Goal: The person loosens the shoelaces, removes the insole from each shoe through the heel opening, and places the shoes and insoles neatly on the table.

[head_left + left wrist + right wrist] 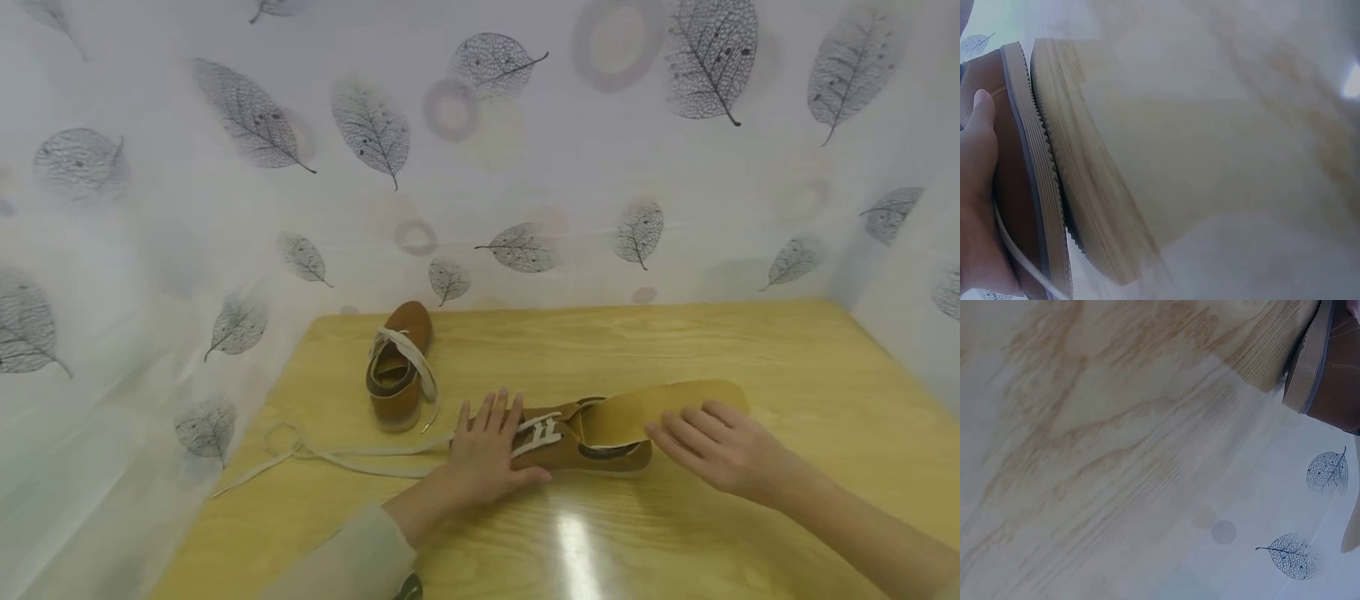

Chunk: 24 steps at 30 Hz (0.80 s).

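Observation:
A brown lace-up shoe (531,454) lies on its sole, toe to the left. My left hand (480,454) rests over its toe with fingers straight and spread, the thumb along the near side. That thumb lies against the brown upper (1013,162) in the left wrist view. A tan insole (630,412) slants out of the shoe's opening to the right, its front part hidden inside. At its near edge, my right hand (723,450) pinches it with curled fingers. In the right wrist view only the shoe's heel (1338,381) and a bit of insole (1352,531) show.
A second brown shoe (395,408), laces loose across its opening, stands behind to the left. White shoelaces (360,462) trail leftward over the wooden table (750,533). A leaf-printed white sheet (525,167) hangs behind the table and along its sides.

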Tool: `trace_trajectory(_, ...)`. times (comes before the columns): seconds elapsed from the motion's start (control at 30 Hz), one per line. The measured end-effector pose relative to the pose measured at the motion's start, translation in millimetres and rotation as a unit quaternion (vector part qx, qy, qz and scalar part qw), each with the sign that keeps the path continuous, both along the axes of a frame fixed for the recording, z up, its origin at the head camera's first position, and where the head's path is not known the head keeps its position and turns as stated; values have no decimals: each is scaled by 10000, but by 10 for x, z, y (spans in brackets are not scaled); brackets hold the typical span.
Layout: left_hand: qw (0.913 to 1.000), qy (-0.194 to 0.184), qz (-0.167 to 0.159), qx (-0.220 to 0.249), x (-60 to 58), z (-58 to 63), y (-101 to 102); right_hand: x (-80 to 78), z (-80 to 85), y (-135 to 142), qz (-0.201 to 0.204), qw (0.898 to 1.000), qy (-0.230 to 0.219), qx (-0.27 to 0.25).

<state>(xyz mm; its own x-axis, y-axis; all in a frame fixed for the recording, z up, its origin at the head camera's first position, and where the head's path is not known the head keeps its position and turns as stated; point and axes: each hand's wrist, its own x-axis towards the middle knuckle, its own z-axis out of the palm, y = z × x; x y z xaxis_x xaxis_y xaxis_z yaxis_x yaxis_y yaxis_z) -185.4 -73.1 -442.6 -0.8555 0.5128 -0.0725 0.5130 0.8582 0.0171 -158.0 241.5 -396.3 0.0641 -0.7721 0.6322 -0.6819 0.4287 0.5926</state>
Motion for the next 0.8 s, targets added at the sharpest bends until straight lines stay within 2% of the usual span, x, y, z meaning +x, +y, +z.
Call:
trace_trajectory(0.23, 9999, 81, -59, 120, -12, -3, -21, -25, -20, -158, -41, 9998, -7, 214)
trace_trajectory(0.5, 9998, 86, -52, 190, -29, -22, -26, 23, -89, -256, -462, 9981, -114, 401)
trace_trajectory(0.7, 9999, 59, -64, 144, -24, -14, -36, 0, -119, -265, -181, 9998, -71, 14)
trace_trajectory(0.8, 9998, 66, -100, 179, -15, -17, -34, -9, -124, -231, -80, 9999, -100, -14)
